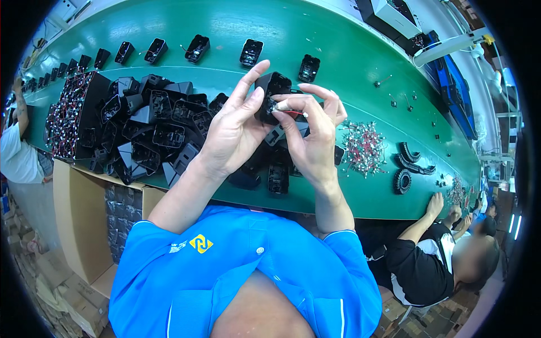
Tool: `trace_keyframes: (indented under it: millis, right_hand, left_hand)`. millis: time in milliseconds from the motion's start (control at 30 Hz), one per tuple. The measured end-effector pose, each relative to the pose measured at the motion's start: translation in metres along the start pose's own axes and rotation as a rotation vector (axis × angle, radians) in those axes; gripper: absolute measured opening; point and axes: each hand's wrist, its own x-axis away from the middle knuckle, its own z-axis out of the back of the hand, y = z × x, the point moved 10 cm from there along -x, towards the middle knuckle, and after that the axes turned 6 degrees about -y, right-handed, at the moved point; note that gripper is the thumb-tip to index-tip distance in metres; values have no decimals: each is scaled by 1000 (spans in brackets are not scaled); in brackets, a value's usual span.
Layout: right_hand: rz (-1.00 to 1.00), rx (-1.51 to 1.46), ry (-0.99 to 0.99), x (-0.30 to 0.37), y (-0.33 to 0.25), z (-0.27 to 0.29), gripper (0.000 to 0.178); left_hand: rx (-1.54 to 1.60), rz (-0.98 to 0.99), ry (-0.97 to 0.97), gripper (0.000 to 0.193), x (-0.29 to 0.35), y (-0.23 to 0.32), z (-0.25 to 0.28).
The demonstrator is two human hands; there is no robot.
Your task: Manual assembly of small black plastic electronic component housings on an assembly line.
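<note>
A black plastic housing (274, 83), open on the side facing me, is held up over the table's near half in my left hand (234, 132). The left thumb and index finger point upward along its left side; the other fingers are mostly hidden behind it. My right hand (313, 124) has its thumb and index finger pinched at the housing's lower opening, on a small wired part (294, 112) with red and black leads and a white plug. Much of that part is covered by the fingertips. Beneath both hands lie more black housings (279, 176).
On the green table (355, 197), a heap of black housings (169, 135) lies left, beside a black bin of wired parts (70, 112). Spaced housings (251, 52) line the far side. Loose wired parts (363, 147) and black ribbed strips (414, 160) lie right. Co-workers (425, 256) sit nearby; a cardboard box (81, 219) stands lower left.
</note>
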Motion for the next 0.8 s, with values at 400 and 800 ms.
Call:
trace_keyframes:
  millis: [400, 800]
  right_hand:
    - [-31, 15, 97, 8, 15, 5, 20]
    - [111, -344, 292, 28, 44, 10, 28]
  left_hand:
    - [-287, -3, 100, 54, 4, -6, 0]
    - [-615, -45, -222, 59, 5, 14, -28]
